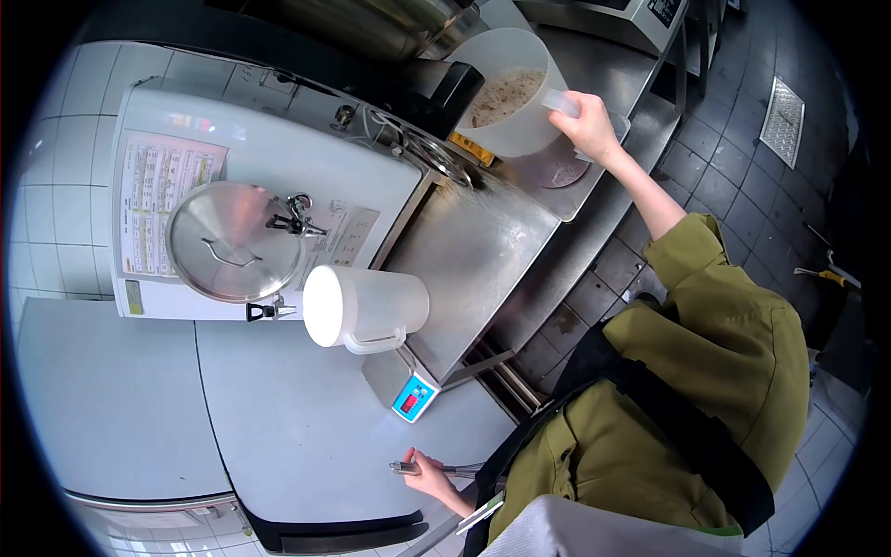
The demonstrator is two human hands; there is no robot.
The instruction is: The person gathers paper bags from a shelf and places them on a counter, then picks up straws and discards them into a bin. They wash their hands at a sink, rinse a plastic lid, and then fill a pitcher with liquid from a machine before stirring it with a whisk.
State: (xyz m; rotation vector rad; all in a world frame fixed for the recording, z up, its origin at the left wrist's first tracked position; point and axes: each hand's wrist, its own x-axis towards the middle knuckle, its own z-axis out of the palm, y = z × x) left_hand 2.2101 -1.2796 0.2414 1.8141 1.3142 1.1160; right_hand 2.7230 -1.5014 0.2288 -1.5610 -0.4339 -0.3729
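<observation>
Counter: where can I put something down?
Bare room: the grey counter between the scale and the left hand with its metal tool, and the steel top between the white jug and the big pitcher in the right hand. Crowded around the lidded urn.

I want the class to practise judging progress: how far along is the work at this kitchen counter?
Done: the big jug already holds brownish liquid. In hand: the right hand grips that jug's handle, while the left hand holds a metal utensil on the grey worktop. Left, seemingly: the smaller pitcher sits on the scale, untouched; whether it is filled cannot be told.
</observation>
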